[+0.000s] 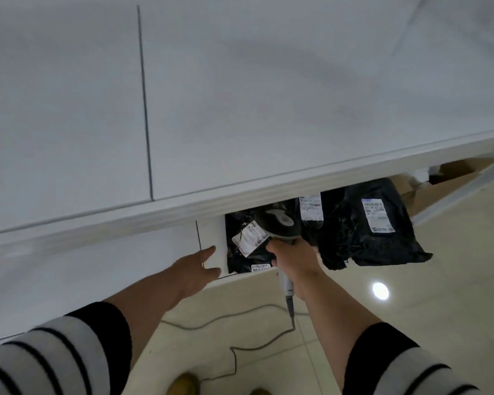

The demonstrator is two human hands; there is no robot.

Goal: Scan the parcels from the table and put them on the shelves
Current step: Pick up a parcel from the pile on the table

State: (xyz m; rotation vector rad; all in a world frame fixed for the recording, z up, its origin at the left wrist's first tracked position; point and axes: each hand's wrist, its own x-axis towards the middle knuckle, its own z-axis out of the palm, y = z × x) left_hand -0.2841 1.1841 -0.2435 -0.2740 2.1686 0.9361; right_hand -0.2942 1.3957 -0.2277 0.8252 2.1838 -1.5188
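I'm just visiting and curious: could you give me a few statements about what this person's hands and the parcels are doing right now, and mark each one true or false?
1. The right hand grips a scanner. True.
2. The left hand holds a parcel. False: it holds nothing, its fingers straight and reaching toward the white surface beside the parcels.
3. The parcels are wrapped in black plastic with white labels. True.
4. The scanner is cordless. False: a cable runs from its handle down across the floor.
5. The scanner's head is over the rightmost parcel. False: it is over the leftmost parcel, by its label.
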